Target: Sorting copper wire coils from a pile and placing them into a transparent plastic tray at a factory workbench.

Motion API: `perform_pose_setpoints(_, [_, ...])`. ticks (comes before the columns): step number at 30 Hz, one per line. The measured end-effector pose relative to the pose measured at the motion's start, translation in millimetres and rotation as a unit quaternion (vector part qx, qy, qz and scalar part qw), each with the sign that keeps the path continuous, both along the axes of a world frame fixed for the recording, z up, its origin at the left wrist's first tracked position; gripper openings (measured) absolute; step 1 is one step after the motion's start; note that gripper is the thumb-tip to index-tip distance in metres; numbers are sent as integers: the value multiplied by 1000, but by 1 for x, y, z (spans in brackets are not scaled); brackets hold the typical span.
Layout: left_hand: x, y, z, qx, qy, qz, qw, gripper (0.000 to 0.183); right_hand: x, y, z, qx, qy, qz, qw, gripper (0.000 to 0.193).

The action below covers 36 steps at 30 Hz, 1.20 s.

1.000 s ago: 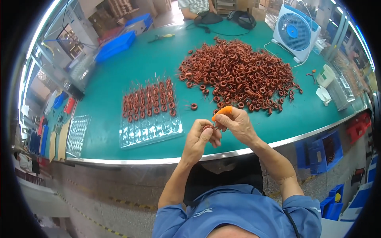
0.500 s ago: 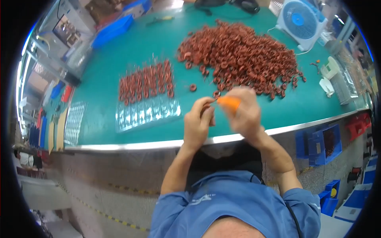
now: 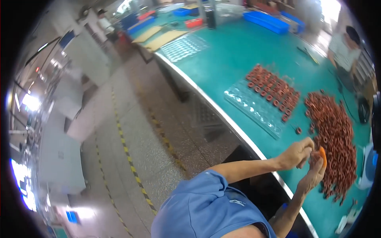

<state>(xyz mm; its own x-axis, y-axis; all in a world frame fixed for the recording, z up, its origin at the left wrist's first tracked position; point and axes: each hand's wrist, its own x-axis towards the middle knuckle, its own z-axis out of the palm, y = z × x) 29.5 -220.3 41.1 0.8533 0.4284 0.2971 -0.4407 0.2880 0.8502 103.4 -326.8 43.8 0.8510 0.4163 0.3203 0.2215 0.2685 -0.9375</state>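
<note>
hands point(image 3: 296, 154) by table edge point(image 3: 283, 183), perhaps touching coils point(image 3: 337, 139), open tabletop point(image 3: 238, 51) past tray point(image 3: 254, 108)

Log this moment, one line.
left hand: grip unclear; right hand: orange finger cot, grip unclear; clear tray: partly filled; toroidal coils: heaped nearby

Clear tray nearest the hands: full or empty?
Part-full: the clear tray holds coils on one side, bare pockets along the other.

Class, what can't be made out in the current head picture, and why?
All in the head view:
What the left hand and right hand may hold: hidden by the hands themselves.
Bottom of reddish coil pile: hidden by its top.
Fan: partly cut off by right rim.
</note>
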Motion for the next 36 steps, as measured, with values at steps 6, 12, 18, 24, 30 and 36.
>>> perform_pose_setpoints(6, [-3, 11, 5, 50, 19, -59, 997, 15, 10, -9, -12, -94, -37, 57, 993, 43])
perform_pose_setpoints(12, [-10, 42, 3, 96, 88, -29, 991, 17, 8, 30, -12, -97, -33, 31, 994, 28])
perform_pose_setpoints(18, [7, 17, 18, 208, 124, -10, 970, 16, 15, -14, 25, -110, -15, -26, 993, 30])
perform_pose_setpoints(24, [-4, 29, 21, 33, 152, -162, 974, 20, 16, -17, 12, -57, -45, -22, 997, 28])
perform_pose_setpoints(30, [-9, 31, 6, 29, 205, -239, 949, 35, 15, -29, 14, -105, 7, 90, 990, 22])
perform_pose_setpoints(36, [-14, 17, 10, 267, 149, -144, 941, 25, 18, -39, 18, -65, 157, 142, 975, 26])
